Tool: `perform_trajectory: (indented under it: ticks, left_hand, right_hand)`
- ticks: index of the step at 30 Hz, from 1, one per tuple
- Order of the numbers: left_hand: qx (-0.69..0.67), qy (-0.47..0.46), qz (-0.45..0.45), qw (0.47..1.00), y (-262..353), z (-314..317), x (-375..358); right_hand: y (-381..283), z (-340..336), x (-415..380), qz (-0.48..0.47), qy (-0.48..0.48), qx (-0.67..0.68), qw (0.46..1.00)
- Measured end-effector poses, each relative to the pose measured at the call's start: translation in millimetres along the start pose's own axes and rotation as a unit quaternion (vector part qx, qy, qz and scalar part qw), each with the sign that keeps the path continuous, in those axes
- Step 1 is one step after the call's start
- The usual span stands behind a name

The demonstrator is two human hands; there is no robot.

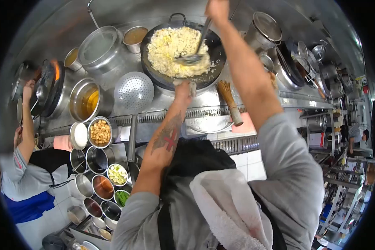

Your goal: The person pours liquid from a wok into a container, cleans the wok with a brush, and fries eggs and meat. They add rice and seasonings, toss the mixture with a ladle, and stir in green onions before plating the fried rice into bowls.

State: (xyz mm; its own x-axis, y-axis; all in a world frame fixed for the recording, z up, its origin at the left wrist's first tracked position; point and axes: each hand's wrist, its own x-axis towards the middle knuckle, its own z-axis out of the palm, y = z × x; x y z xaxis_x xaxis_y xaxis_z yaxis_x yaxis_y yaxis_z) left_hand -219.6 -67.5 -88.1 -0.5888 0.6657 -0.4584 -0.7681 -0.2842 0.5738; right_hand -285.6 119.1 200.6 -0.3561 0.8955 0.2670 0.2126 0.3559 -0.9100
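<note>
Wok point(216, 46) against left hand point(182, 90) (with cloth point(193, 88))

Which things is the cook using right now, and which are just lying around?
In use:
- wok
- pale yellow food inside it
- long-handled stirring tool, in the right grip
- whitish cloth, in the left grip by the near rim

Probably just lying about:
- round strainer
- bristle brush
- pot of yellow liquid

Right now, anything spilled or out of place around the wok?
No big spill visible by the wok. Slightly odd: the perforated skimmer lies with its handle jutting past the steel counter, possibly easy to knock.
</note>
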Motion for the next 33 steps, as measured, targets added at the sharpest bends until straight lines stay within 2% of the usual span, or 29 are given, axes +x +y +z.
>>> perform_trajectory:
  ticks: [2,3,4,5,7,8,9,10,12,14,16,18,20,21,24,26,28,29,30,32,33]
  left_hand:
    - [-0.010,0.045,-0.020,0.999,-1,3,4]
    - [-0.013,0.043,-0.009,0.999,8,12,9]
    - [-0.018,0.065,-0.011,0.998,7,13,3]
    - [-0.020,0.088,-0.015,0.996,3,12,-3]
    - [-0.005,0.064,-0.012,0.998,3,6,2]
    - [0.014,0.041,-0.018,0.999,1,1,2]
    - [0.004,0.067,-0.026,0.997,4,9,-5]
    - [0.007,0.066,-0.019,0.998,5,9,3]
    - [-0.010,0.093,-0.017,0.995,0,8,4]
    - [-0.002,0.104,-0.024,0.994,1,14,-10]
    - [0.001,0.113,-0.024,0.993,-1,17,-12]
    - [0.008,0.119,-0.012,0.993,3,17,-4]
    - [0.013,0.106,-0.021,0.994,7,17,-4]
    - [0.020,0.093,-0.032,0.995,5,15,-7]
    - [0.029,0.092,-0.032,0.995,5,14,-9]
    - [0.016,0.097,-0.021,0.995,8,21,-10]
    - [0.003,0.113,-0.016,0.993,2,21,-17]
    - [0.009,0.118,-0.018,0.993,2,21,-18]
    - [0.013,0.119,-0.015,0.993,9,25,-15]
    - [0.021,0.113,-0.019,0.993,2,14,-11]
    - [0.027,0.102,-0.013,0.994,4,13,-6]
  right_hand:
    - [-10,-24,29,-0.102,0.001,0.043,0.994]
    - [3,-33,28,-0.190,0.013,0.136,0.972]
    - [38,-11,33,-0.185,0.009,0.139,0.973]
    - [82,21,44,-0.202,0.028,0.064,0.977]
    - [23,24,18,0.019,-0.038,0.113,0.993]
    - [-2,17,17,0.023,-0.042,0.117,0.992]
    - [-10,7,14,0.017,-0.083,0.113,0.990]
    - [-21,7,19,-0.008,-0.124,0.116,0.985]
    - [20,27,-6,-0.189,-0.034,0.178,0.965]
    - [56,60,9,-0.275,0.021,0.208,0.939]
    - [23,46,50,-0.112,-0.131,0.051,0.984]
    - [-4,21,38,-0.118,-0.136,0.107,0.978]
    - [21,24,16,-0.120,-0.056,0.274,0.952]
    - [23,27,18,-0.117,-0.058,0.272,0.953]
    - [9,48,42,-0.139,-0.126,0.046,0.981]
    - [-17,30,26,-0.144,-0.134,0.087,0.977]
    - [22,40,2,-0.103,-0.189,0.250,0.944]
    - [45,65,7,-0.237,-0.125,0.199,0.943]
    - [32,73,25,-0.242,-0.124,0.204,0.941]
    - [15,65,51,-0.183,-0.088,0.065,0.977]
    - [-7,33,36,-0.126,-0.106,0.119,0.979]
